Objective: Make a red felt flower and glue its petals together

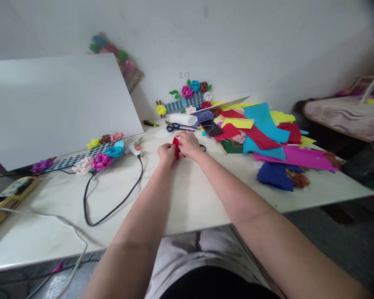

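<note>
Over the near-middle of the pale table (199, 203), the left hand (166, 155) and the right hand (188, 144) come close together, fingers pinching a small red piece (176, 143) between them, partly hidden by the fingers. Just beyond the hands lie the dark-handled scissors (173, 128) and a white roll (183, 120), with a glue gun (134, 146) and its looping black cord (121, 203) off to the left and a heap of coloured paper, including a blue sheet (263, 120), to the right. Farther back, a striped panel with paper flowers (187, 91) leans against the wall (237, 45).
</note>
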`<move>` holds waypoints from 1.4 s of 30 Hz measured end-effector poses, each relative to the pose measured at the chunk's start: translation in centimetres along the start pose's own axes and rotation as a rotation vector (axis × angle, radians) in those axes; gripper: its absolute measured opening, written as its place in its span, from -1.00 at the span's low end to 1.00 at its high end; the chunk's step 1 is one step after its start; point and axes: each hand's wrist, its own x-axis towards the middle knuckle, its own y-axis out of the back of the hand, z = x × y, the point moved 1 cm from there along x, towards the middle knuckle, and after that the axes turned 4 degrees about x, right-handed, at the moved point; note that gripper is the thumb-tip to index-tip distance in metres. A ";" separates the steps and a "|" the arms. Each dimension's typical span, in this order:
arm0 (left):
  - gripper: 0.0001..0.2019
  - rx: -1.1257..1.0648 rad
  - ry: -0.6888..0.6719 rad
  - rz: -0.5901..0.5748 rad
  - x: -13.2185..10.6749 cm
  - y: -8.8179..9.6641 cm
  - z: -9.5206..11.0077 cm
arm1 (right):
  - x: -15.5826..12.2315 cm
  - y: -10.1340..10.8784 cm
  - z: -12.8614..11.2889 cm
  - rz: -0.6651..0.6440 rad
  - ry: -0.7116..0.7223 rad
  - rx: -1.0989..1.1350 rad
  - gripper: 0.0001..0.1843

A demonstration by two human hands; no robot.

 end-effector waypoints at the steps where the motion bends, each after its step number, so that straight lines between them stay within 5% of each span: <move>1: -0.81 0.005 -0.007 0.002 0.0 0.0 0.0 | 0.0 0.0 -0.2 0.003 -0.001 -0.008 -0.71; 9: -0.83 -0.020 0.010 -0.001 -0.2 0.3 0.3 | -0.4 0.0 -0.5 0.060 0.078 -0.057 -0.73; 17: -0.84 -0.161 0.056 -0.087 -0.7 0.5 0.7 | -0.1 -0.2 1.3 0.076 -0.005 0.063 -0.87; 42: -0.83 0.038 -0.035 -0.125 -0.8 0.7 0.6 | 0.0 0.3 1.6 -0.065 0.082 -0.002 -0.83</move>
